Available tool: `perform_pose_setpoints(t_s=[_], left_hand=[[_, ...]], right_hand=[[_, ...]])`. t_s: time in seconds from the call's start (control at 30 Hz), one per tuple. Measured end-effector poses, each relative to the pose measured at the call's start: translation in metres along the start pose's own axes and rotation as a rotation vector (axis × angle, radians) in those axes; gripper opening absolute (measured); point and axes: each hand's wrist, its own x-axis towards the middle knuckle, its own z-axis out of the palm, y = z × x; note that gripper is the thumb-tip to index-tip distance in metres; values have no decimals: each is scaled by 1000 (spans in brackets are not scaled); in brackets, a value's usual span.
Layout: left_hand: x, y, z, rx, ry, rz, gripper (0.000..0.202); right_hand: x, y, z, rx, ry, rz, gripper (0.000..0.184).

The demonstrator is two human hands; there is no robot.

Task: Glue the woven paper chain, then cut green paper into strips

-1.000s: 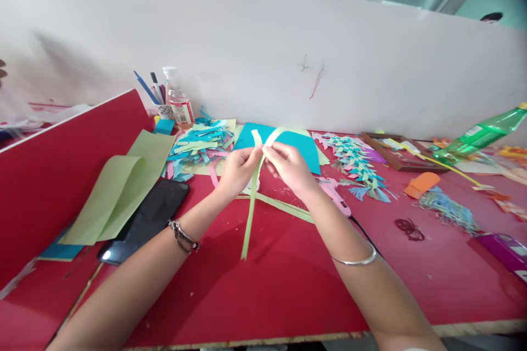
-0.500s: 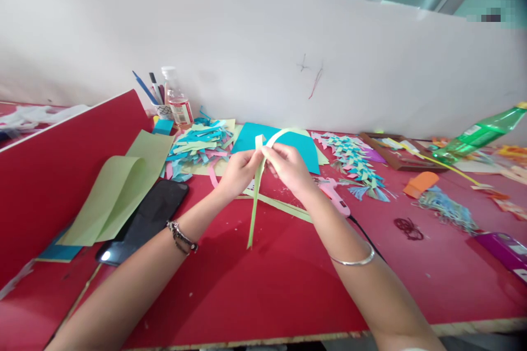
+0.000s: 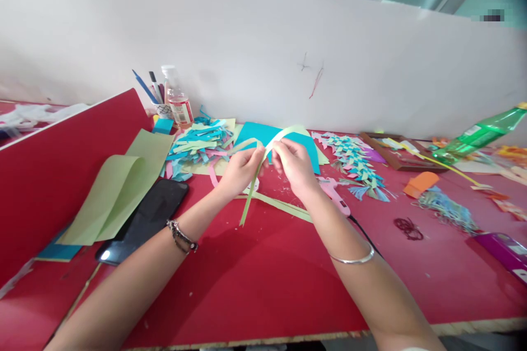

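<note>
Between my two hands, above the red table, a light green paper strip arches up and loops over. Its tail hangs down toward the tabletop from the left fingers. My left hand pinches the strip between thumb and forefinger. Close beside it, my right hand is pinched on the strip too, its lower fingers curled in. Below the hands lie more light green strips. Behind them rests a sheet of blue paper over pale green sheets. A pink glue gun lies right of my right hand.
To the left are a heap of cut paper strips, a phone, a folded green sheet and a bottle. On the right lie a woven paper piece, a tilted green bottle and a blue tassel bundle.
My right hand has shifted slightly right, away from the left. The strip's upper loop has swung left, and its hanging tail has moved up and left.
</note>
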Motion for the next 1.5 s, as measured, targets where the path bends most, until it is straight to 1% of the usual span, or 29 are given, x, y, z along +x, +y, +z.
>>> perform_pose_setpoints(t_s=[0.1, 0.17, 0.27, 0.33, 0.4, 0.47, 0.53, 0.6, 0.67, 0.77, 0.9, 1.0, 1.07, 1.13, 1.23, 1.4, 1.5], left_hand=[[-1, 0, 0, 33, 47, 1, 42], [-2, 0, 0, 47, 71, 12, 43], [-2, 0, 1, 50, 108, 17, 46], [-2, 1, 1, 17, 129, -7, 47], [-2, 2, 1, -39, 123, -47, 48], [-1, 3, 1, -81, 86, -63, 47], [-2, 3, 1, -82, 35, -49, 46], [-2, 2, 1, -53, 13, -44, 44], [-3, 2, 1, -18, 25, -48, 44], [-3, 2, 1, 25, 80, -36, 44], [-3, 4, 2, 42, 108, -44, 47], [-2, 6, 2, -12, 122, -91, 52], [-2, 7, 2, -60, 105, -103, 52], [-2, 7, 2, -78, 55, -94, 48], [-3, 7, 1, -45, 18, -82, 45], [-4, 4, 0, 34, 64, -21, 45], [-4, 3, 1, 44, 91, -11, 48]], right_hand=[[-1, -1, 1, -28, -85, 17, 29], [-2, -2, 2, -36, -118, 19, 28], [-4, -3, 4, -23, -125, -7, 28], [-4, -2, 5, 2, -116, -12, 28], [-4, -1, 5, 34, -82, 0, 28], [-3, 1, 5, 55, -36, 17, 28], [-1, 2, 4, 62, 4, 19, 29], [0, 1, 3, 65, 24, 11, 29], [0, 0, 3, 59, -5, 4, 29], [-1, -1, 3, -7, -71, 2, 29], [-3, -1, 4, -92, -67, -6, 28], [-3, -1, 5, -39, -64, 12, 28], [-2, 0, 6, 15, -47, 14, 28], [-1, 2, 5, 44, -2, 5, 28], [0, 3, 4, 46, 55, -3, 29], [-2, -2, 4, 19, -64, 5, 30], [-3, -3, 5, -2, -66, 2, 29]])
